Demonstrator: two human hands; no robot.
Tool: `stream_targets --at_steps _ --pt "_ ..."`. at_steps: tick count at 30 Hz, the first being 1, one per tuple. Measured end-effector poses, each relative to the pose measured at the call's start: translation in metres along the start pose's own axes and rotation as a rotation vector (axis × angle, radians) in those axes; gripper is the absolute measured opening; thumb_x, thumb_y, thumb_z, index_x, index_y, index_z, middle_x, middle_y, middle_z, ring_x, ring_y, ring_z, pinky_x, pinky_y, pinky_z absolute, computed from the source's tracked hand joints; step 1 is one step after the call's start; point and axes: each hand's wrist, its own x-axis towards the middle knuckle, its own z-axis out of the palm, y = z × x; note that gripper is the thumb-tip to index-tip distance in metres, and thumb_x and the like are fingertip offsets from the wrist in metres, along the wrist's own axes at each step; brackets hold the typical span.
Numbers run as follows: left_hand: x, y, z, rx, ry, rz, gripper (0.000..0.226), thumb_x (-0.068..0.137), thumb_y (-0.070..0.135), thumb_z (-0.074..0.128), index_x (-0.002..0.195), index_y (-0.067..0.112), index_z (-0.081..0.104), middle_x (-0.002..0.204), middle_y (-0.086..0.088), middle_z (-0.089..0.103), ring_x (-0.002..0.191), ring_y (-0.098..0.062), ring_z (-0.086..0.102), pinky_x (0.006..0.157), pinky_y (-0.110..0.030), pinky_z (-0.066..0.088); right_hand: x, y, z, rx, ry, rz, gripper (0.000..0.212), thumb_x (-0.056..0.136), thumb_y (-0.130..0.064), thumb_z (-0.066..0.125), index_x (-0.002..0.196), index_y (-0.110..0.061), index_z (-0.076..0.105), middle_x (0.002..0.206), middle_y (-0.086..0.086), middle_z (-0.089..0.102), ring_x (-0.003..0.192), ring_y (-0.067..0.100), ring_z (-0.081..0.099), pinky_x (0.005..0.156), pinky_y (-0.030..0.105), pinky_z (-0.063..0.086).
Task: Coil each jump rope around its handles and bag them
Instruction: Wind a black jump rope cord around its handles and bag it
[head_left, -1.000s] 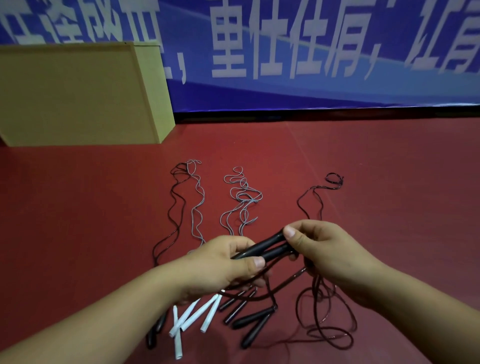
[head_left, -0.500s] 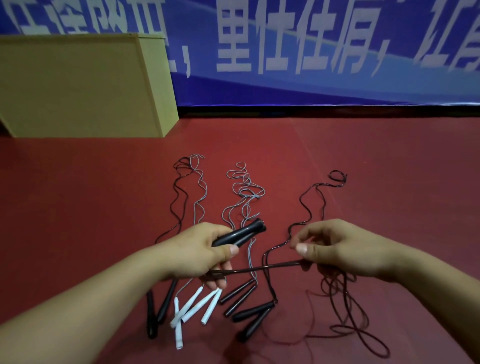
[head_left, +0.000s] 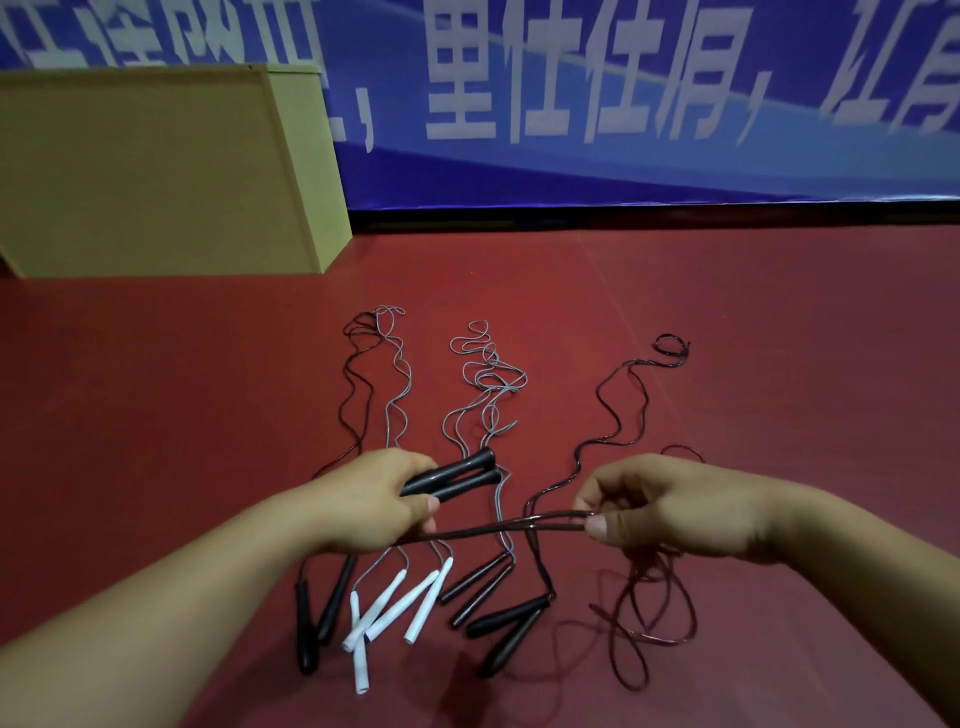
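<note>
My left hand (head_left: 374, 501) grips two black handles (head_left: 457, 475) side by side, their ends pointing up and to the right. A dark red cord (head_left: 498, 527) runs doubled and taut from under that hand to my right hand (head_left: 670, 506), which pinches it between thumb and fingers. The slack of this cord (head_left: 649, 618) hangs below the right hand and loops on the floor. Several other ropes lie stretched on the red floor: black handles (head_left: 311, 618) at left, white handles (head_left: 395, 610) in the middle, dark handles (head_left: 475, 590) and more black handles (head_left: 511, 626) to their right.
A yellow-green box (head_left: 156, 166) stands at the back left on the red floor (head_left: 779, 338). A blue banner with white characters (head_left: 623, 93) covers the wall behind. The grey cords (head_left: 485, 384) and dark cords (head_left: 623, 410) stretch away from me. No bag is in view.
My hands have come apart: the right hand left the handles and drew the red cord out to the right, while the left kept the two handles.
</note>
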Motion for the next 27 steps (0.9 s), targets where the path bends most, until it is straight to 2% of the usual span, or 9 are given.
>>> stream_targets --at_steps 3,6,9,12,16,18,20,24,27 --pt "-0.002 0.003 -0.001 -0.045 -0.016 0.008 0.009 0.098 0.020 0.054 0.101 0.019 0.063 0.084 0.006 0.072 0.072 -0.009 0.063 0.067 -0.023 0.049 0.003 0.001 0.000 -0.023 0.170 0.014 0.013 0.095 -0.024 0.060 0.090 -0.014 0.067 0.060 -0.013 0.051 0.052 0.005 0.044 0.052 0.018 0.039" --pt "-0.005 0.012 0.001 -0.320 -0.134 -0.001 0.013 0.101 0.011 0.051 0.109 0.006 0.058 0.082 -0.008 0.068 0.078 -0.024 0.072 0.061 -0.033 0.057 0.005 0.003 -0.001 -0.156 0.301 0.006 0.023 0.097 -0.033 0.055 0.086 -0.016 0.067 0.064 -0.010 0.058 0.050 0.003 0.045 0.050 0.018 0.037" --pt "-0.009 0.024 0.001 -0.381 -0.154 0.022 0.012 0.100 0.007 0.050 0.110 0.001 0.055 0.079 -0.010 0.069 0.051 -0.021 0.063 0.044 -0.028 0.052 0.006 0.003 -0.001 -0.156 0.340 -0.012 0.027 0.099 -0.033 0.050 0.084 -0.015 0.064 0.067 -0.005 0.060 0.048 0.004 0.045 0.048 0.019 0.037" --pt "-0.011 0.029 0.001 -0.373 -0.108 0.042 0.014 0.099 0.008 0.052 0.110 0.002 0.057 0.077 -0.007 0.069 0.039 -0.015 0.054 0.034 -0.020 0.041 0.005 0.003 0.000 -0.187 0.341 -0.024 0.027 0.099 -0.035 0.048 0.083 -0.018 0.063 0.063 -0.007 0.055 0.048 0.001 0.043 0.049 0.017 0.036" --pt "-0.012 0.028 0.003 -0.354 -0.072 0.045 0.028 0.096 0.032 0.060 0.107 0.007 0.061 0.077 -0.004 0.064 0.039 -0.014 0.054 0.033 -0.019 0.038 0.003 0.004 0.000 -0.107 0.328 -0.060 0.021 0.094 -0.038 0.057 0.088 -0.020 0.066 0.065 -0.015 0.052 0.056 -0.002 0.044 0.055 0.012 0.038" --pt "-0.013 0.028 0.003 -0.372 -0.101 0.041 0.042 0.087 0.046 0.064 0.105 0.008 0.062 0.067 0.002 0.062 0.040 -0.014 0.055 0.034 -0.019 0.040 0.002 0.002 0.000 -0.017 0.290 -0.090 0.015 0.091 -0.035 0.063 0.093 -0.021 0.067 0.072 -0.015 0.057 0.065 -0.001 0.049 0.063 0.012 0.042" --pt "-0.014 0.028 0.002 -0.387 -0.151 0.048 0.054 0.078 0.052 0.066 0.106 0.006 0.060 0.063 0.002 0.060 0.041 -0.014 0.056 0.034 -0.018 0.041 0.002 0.000 0.001 0.025 0.262 -0.102 0.015 0.091 -0.032 0.063 0.096 -0.018 0.066 0.074 -0.013 0.056 0.065 -0.001 0.048 0.063 0.012 0.042" --pt "-0.018 0.027 0.001 -0.395 -0.312 0.087 0.033 0.079 0.050 0.072 0.089 0.020 0.062 0.072 -0.006 0.061 0.043 -0.013 0.057 0.036 -0.018 0.042 0.000 -0.005 0.003 0.150 0.270 -0.102 0.017 0.094 -0.028 0.060 0.081 -0.019 0.065 0.062 -0.011 0.048 0.053 0.003 0.037 0.050 0.018 0.032" --pt "-0.019 0.030 0.003 -0.359 -0.452 0.077 0.026 0.084 0.042 0.072 0.089 0.019 0.062 0.076 -0.005 0.060 0.044 -0.010 0.056 0.037 -0.018 0.043 0.000 -0.009 0.004 0.209 0.313 -0.114 0.029 0.094 -0.028 0.059 0.065 -0.025 0.066 0.059 -0.007 0.045 0.049 0.006 0.035 0.047 0.020 0.029"
